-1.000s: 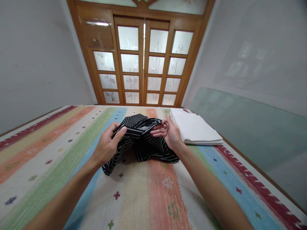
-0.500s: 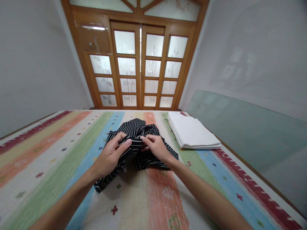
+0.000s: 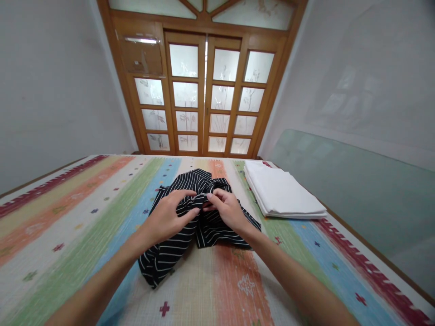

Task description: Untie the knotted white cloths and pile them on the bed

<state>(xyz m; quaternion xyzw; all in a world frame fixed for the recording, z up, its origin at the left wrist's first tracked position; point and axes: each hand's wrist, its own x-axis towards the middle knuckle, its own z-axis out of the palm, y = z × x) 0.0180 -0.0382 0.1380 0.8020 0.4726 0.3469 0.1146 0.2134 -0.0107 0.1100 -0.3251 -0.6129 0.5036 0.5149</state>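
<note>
The garment point(image 3: 170, 260), black with thin white stripes, lies bunched on the striped cloth point(image 3: 193, 299), in front of the person and between the two forearms. Its middle is gathered into folds under the fingers, one part spreads toward the near left and ends in a corner on the cloth, and another reaches out to the right beneath the right wrist. The far part rises in a rounded hump beyond the hands. The left hand point(image 3: 165, 219) is at the garment's left side, its thumb and forefinger parted in a curve, with their tips close to the gathered folds; its other fingers are mostly hidden. The right hand point(image 3: 228, 212) is narrow, pinching a folded edge of the garment between thumb and forefinger, its tips just beside those of the left. To the right of the garment, apart from it, a white pile point(image 3: 285, 190) lies flat on the cloth, neatly layered. The cloth has bands of green, blue, orange, cream and dark red, dotted with small crosses and stars. A pale green panel point(image 3: 356, 181) stands along the right wall point(image 3: 380, 68). Beyond the far edge is a wooden door point(image 3: 201, 90) with frosted panes, some bearing plant drawings.
</note>
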